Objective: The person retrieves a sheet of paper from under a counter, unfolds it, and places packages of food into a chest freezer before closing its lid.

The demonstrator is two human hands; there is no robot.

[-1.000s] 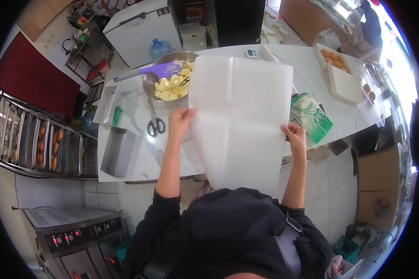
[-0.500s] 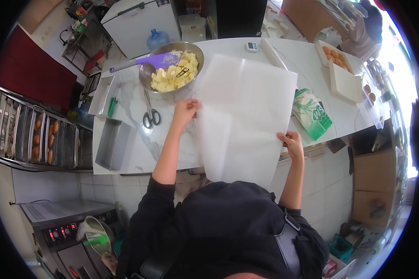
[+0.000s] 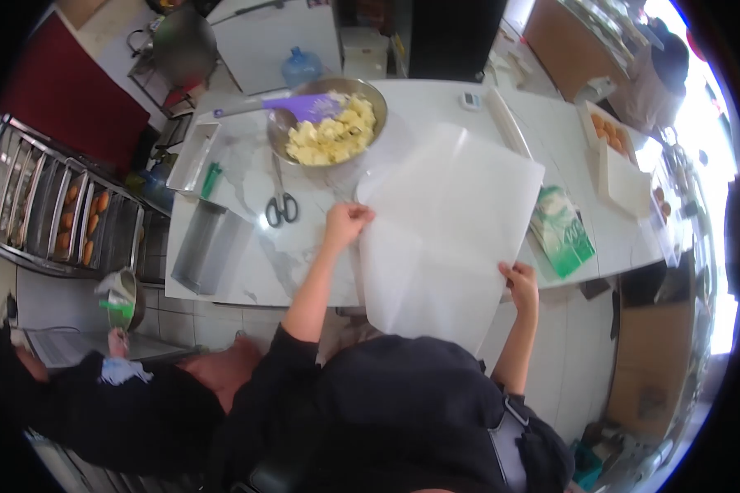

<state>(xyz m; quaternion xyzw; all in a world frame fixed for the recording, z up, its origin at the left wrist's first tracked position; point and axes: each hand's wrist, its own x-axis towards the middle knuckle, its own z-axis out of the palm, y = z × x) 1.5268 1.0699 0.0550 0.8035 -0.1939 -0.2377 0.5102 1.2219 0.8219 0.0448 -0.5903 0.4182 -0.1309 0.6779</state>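
Observation:
A large sheet of white paper (image 3: 448, 230) spans the space between my hands, over the table's front edge. My left hand (image 3: 351, 220) pinches its left edge. The right edge is held lower down between the thumb and fingers of my right hand (image 3: 519, 281). Behind the left hand stands a steel bowl (image 3: 284, 152) of pale yellow chunks (image 3: 325, 142), with a purple spatula (image 3: 304, 105) resting across it. Black-handled scissors (image 3: 282, 209) lie left of my left hand. A green and white packet (image 3: 563, 232) lies right of the sheet.
Metal loaf tins (image 3: 210, 251) stand at the table's left, near a green item (image 3: 211, 179). A timer (image 3: 470, 100) sits at the back. Boxes of buns (image 3: 608, 135) are at the right. A co-worker (image 3: 140, 411) in black is at lower left, holding a bowl; another person (image 3: 645, 82) is at upper right.
The view has shifted, and the sheet sits lower and tilted at its top. Both hands keep hold of it. The co-worker at lower left has come further into view.

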